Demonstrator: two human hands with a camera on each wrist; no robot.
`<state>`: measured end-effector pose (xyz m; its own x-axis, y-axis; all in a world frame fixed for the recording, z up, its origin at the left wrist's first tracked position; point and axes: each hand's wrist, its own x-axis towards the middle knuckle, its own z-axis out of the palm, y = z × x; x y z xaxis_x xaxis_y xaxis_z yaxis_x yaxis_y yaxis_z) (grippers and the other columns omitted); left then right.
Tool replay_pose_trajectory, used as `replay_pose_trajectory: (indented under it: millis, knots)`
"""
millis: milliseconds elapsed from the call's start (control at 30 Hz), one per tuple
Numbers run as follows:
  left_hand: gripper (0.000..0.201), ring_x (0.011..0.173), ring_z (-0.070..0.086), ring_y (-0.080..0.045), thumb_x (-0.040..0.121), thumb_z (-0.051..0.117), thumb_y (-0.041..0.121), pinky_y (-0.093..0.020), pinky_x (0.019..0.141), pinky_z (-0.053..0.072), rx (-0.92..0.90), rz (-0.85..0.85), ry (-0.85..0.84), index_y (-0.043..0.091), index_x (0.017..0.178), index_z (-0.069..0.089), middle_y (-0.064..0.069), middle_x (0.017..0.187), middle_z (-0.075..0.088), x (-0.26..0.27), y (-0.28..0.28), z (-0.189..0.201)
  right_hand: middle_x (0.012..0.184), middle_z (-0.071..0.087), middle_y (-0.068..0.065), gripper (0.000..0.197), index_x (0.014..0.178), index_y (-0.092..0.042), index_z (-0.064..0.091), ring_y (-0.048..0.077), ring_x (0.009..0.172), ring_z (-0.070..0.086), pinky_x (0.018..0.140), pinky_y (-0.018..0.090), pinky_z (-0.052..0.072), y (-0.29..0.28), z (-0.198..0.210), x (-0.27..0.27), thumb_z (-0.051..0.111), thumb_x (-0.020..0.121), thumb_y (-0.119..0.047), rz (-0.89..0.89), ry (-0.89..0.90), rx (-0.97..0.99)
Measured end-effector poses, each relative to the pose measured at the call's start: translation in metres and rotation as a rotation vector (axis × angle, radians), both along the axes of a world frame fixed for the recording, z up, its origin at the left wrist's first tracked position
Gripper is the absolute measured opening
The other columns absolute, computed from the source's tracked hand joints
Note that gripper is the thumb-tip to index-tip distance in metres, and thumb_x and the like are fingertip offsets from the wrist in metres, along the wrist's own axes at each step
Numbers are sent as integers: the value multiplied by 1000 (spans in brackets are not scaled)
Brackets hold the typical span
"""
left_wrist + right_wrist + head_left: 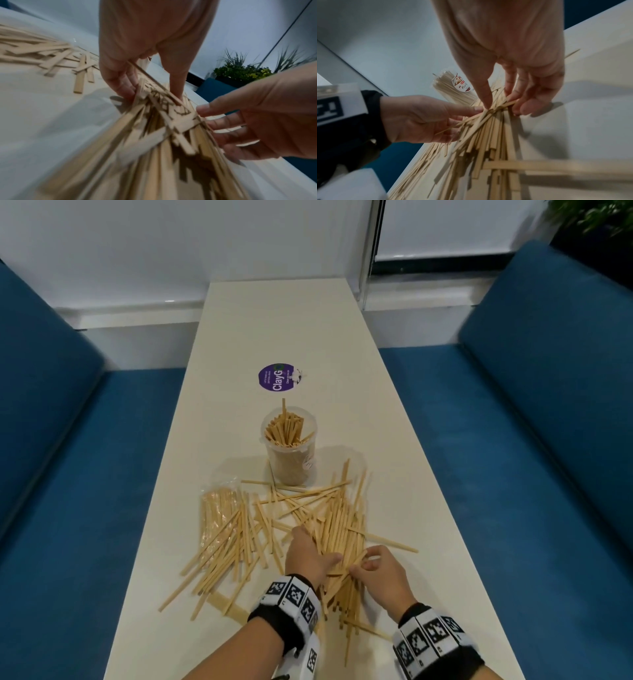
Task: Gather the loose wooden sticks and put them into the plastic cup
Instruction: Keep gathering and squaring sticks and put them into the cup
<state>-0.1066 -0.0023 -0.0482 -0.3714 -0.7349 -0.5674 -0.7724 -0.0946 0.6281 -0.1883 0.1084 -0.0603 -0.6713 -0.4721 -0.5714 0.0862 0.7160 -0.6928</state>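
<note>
The tabletop [308,330] was strewn with loose wooden sticks [329,518], most of them just in front of the plastic cup [290,450], which was already well filled (a clear packet [219,508] of more sticks lay to the left). A bundle near the front edge was being squeezed between the left hand [306,556], its fingers [120,82] curled against one side, and the right hand [380,573], pinching the other. The ends would best be squared before lifting, lest strays slip out.
</note>
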Motion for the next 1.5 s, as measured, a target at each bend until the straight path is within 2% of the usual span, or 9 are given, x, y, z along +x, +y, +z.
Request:
replay_pose_trajectory:
  millis: [233,367,567,733,833,967,1100,1300,1500]
  knots:
    - [53,122,50,-27,86,63,15,-31,93,44,83,6,-50,4,133,42,-11,134,50,3,-13,8,80,62,4,35,101,-17,52,18,78,62,78,36,54,1,-5,-3,76,77,-18,-21,-73,-34]
    - [31,110,56,-24,92,49,16,-31,93,46,133,-93,28,9,122,55,-7,121,60,12,-18,9,79,60,4,32,100,-18,51,21,79,63,81,41,56,2,-3,-4,75,78,-18,21,-64,-32]
    - [24,76,57,-14,99,32,14,-27,77,44,246,-34,197,2,120,37,-5,85,59,24,-23,16,82,61,3,34,108,-19,49,22,84,65,82,41,55,6,3,-7,71,81,-22,99,-4,-20]
    - [10,59,38,-14,96,30,10,-30,64,39,265,17,279,9,103,37,-4,77,42,28,-23,24,118,54,13,64,124,-16,38,26,105,58,90,44,52,1,2,-3,75,75,-38,39,64,14]
    - [8,57,34,-13,96,31,14,-29,59,33,273,35,306,15,99,38,-3,74,38,29,-19,28,134,37,14,74,134,-9,31,28,120,45,98,33,42,-8,8,3,74,78,-32,76,132,18]
    - [12,54,30,-10,97,33,14,-23,51,26,312,51,375,11,106,39,1,67,34,35,-18,37,130,43,16,65,133,-10,32,28,117,48,95,31,41,-13,10,4,71,82,-20,120,137,45]
    - [12,53,30,-8,99,35,20,-20,49,27,277,13,394,9,102,41,2,68,35,43,-20,42,105,59,12,59,130,-11,36,20,85,56,70,25,45,-9,11,-5,69,82,-6,61,80,16]
    - [16,55,33,-9,96,47,29,-20,52,32,234,-9,409,14,97,45,2,70,35,47,-19,40,114,56,16,65,131,-9,40,19,71,64,72,36,59,-4,16,-14,75,76,-3,-43,-61,-97]
    - [38,62,42,-10,87,55,51,-22,57,37,152,-116,298,15,99,48,5,72,45,42,-9,47,95,66,14,37,106,-10,58,24,77,69,64,27,57,-10,42,-2,76,75,-4,50,-72,-315]
